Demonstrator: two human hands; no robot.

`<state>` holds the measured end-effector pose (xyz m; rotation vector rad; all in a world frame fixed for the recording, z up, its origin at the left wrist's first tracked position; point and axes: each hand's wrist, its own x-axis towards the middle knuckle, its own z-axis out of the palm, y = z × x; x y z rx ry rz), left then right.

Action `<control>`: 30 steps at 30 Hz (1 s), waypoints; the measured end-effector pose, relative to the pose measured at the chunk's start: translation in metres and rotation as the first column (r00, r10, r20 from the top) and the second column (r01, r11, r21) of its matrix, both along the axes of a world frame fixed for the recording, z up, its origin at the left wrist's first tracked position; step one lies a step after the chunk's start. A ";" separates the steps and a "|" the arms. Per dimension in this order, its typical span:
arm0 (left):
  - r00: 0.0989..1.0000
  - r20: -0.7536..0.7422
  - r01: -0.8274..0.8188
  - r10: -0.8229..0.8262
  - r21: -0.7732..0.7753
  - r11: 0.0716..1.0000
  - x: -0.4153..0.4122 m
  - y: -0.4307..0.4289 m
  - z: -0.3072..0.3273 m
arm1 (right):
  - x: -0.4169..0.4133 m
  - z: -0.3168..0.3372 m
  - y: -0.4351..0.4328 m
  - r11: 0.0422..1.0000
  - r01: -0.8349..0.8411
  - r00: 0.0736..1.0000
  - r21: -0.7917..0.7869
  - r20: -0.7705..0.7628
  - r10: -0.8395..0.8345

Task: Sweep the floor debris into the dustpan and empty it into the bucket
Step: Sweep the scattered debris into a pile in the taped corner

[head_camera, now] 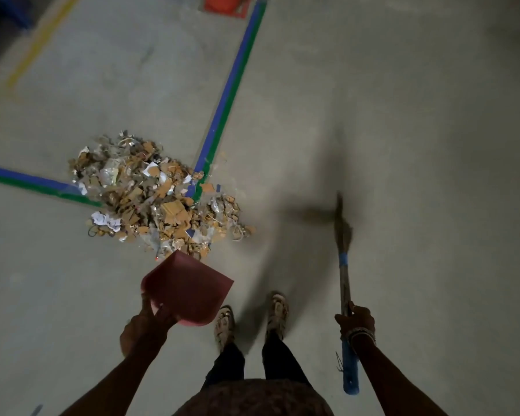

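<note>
Left hand (pixel 149 321), lower centre-left: fingers curled round rear rim of red dustpan (pixel 189 285), front corner meeting lower edge of debris pile (pixel 159 196), centre-left. Right hand (pixel 356 321), lower right: grips broom (pixel 344 274) handle; bristles blurred.

It looked to me like a warehouse or factory hall. The floor (pixel 403 115) was bare grey concrete, wide and dull in dim light. Tape (pixel 231 82), blue beside green, ran across it in long straight lines that met at a corner, as bays are marked. Farther off ran a yellow line (pixel 39 40). At the far end of the tape stood an orange thing (pixel 222 3) on a red square base, cut off by the edge of view. The pile (pixel 150 199) was cardboard scraps, torn paper and bits of clear plastic, like packing waste.
</note>
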<state>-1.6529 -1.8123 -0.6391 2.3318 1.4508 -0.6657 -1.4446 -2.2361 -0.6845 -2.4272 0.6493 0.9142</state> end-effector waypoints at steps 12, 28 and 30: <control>0.963 -0.039 -0.264 0.265 0.019 0.964 -0.014 -0.049 -0.009 | 0.045 -0.035 0.132 0.818 -0.532 0.837 0.218 -0.009 0.547; 0.937 -0.028 -0.346 0.347 0.033 0.938 -0.052 -0.036 -0.008 | 0.042 0.010 0.178 0.640 -0.701 0.707 0.314 0.186 0.682; 0.945 -0.014 -0.325 0.325 0.028 0.945 -0.062 -0.026 -0.008 | 0.027 0.016 0.166 0.694 -0.661 0.746 0.286 0.146 0.650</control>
